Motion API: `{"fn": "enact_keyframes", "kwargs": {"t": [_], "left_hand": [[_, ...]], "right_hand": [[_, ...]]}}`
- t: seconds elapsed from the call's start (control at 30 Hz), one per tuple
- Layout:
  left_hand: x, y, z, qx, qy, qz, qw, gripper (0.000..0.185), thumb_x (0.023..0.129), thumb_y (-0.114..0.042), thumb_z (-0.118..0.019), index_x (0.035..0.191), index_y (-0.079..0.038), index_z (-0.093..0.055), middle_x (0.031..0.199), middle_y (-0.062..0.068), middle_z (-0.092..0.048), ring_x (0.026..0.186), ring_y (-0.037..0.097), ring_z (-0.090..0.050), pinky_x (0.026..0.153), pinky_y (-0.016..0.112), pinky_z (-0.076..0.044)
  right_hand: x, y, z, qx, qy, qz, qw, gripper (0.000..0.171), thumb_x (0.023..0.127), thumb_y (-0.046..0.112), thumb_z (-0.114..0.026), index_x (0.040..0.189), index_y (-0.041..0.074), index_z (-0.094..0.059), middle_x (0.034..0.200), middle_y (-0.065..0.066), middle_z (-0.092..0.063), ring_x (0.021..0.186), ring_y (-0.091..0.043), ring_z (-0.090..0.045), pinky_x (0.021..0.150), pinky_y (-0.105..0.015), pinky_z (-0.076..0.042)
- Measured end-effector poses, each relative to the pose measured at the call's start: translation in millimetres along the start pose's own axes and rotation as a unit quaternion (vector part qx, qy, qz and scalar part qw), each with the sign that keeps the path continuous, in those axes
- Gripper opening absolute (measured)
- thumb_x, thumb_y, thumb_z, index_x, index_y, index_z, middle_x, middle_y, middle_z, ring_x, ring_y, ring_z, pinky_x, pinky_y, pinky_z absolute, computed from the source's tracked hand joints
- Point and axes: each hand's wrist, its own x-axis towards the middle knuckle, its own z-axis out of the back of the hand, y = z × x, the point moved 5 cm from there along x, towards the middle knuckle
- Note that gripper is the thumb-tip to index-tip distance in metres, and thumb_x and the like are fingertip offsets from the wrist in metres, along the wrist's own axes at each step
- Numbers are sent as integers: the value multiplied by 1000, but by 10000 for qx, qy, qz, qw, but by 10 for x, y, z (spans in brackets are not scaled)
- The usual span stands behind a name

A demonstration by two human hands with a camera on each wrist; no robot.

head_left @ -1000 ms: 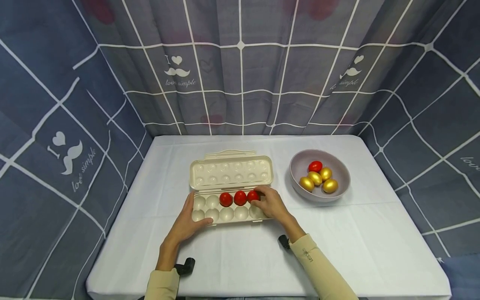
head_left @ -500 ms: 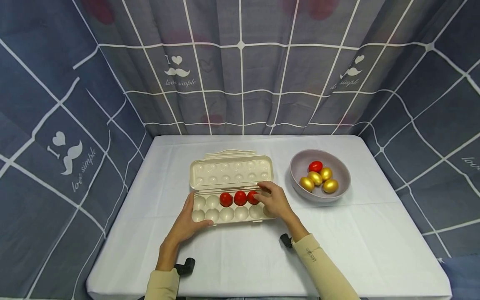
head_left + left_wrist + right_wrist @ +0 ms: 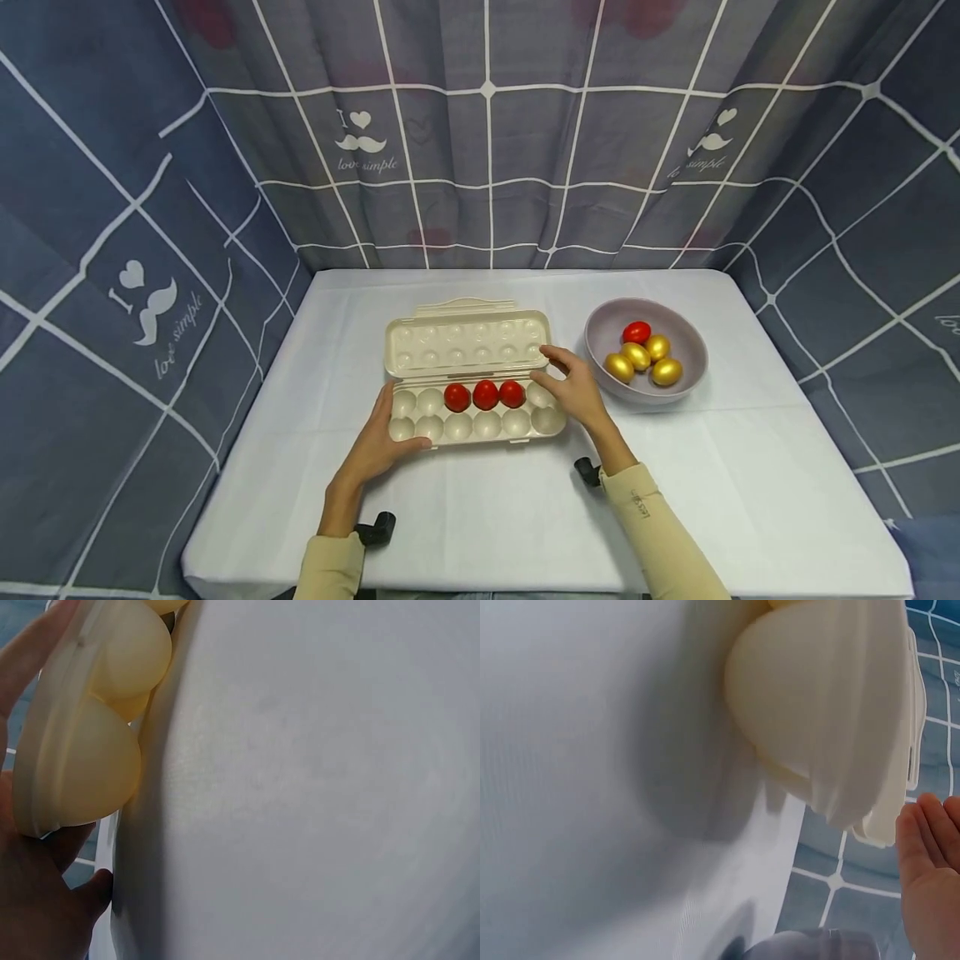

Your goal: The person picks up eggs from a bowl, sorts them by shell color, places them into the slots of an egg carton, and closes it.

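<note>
An open cream plastic egg carton (image 3: 487, 427) lies on the table, its lid (image 3: 467, 343) folded back away from the person. Three red eggs (image 3: 486, 395) sit side by side in its back row of cups. The left hand (image 3: 375, 446) grips the carton's left end, thumb along the front edge; the left wrist view shows that hand (image 3: 34, 892) against the carton's end (image 3: 82, 761). Above the right end, the right hand (image 3: 577, 392) holds nothing, its thumb and fingers apart. In the right wrist view its fingers (image 3: 934, 832) are near the carton's end (image 3: 802, 705).
To the right stands a greyish-purple bowl (image 3: 693, 375) holding one red egg (image 3: 637, 332) and several golden eggs (image 3: 666, 372). A white cloth covers the table (image 3: 480, 517). Grey-blue checked curtains (image 3: 487, 167) enclose the back and both sides.
The right hand has released the rightmost red egg, which stays in its cup. That hand has lifted and moved right toward the bowl. The left hand keeps its grip on the carton.
</note>
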Motion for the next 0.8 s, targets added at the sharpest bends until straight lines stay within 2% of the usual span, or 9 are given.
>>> {"fn": "enact_keyframes", "kwargs": {"t": [0.3, 0.6, 0.8], "left_hand": [[2, -29, -13, 40, 28, 91, 9999, 133, 68, -44, -90, 159, -9, 2, 164, 15, -4, 148, 35, -10, 114, 57, -19], [17, 5, -6, 25, 4, 6, 10000, 133, 67, -43, -90, 159, -12, 1, 164, 12, -5, 148, 33, -12, 114, 56, -19], [13, 7, 0, -23, 10, -2, 10000, 133, 67, -43, -90, 159, -12, 1, 164, 12, -5, 148, 33, -11, 114, 57, -18]], "right_hand": [[-7, 54, 156, 18, -140, -157, 9998, 48, 82, -10, -73, 124, -22, -54, 126, -39, -53, 121, -53, -49, 105, -55, -37], [96, -7, 603, 136, -794, -441, 9958, 52, 85, -7, -72, 130, -21, -49, 132, -38, -50, 127, -49, -45, 108, -52, -34], [78, -51, 764, 131, -918, -586, 9940, 53, 85, -6, -73, 130, -20, -50, 133, -37, -50, 127, -51, -45, 107, -54, -34]]}}
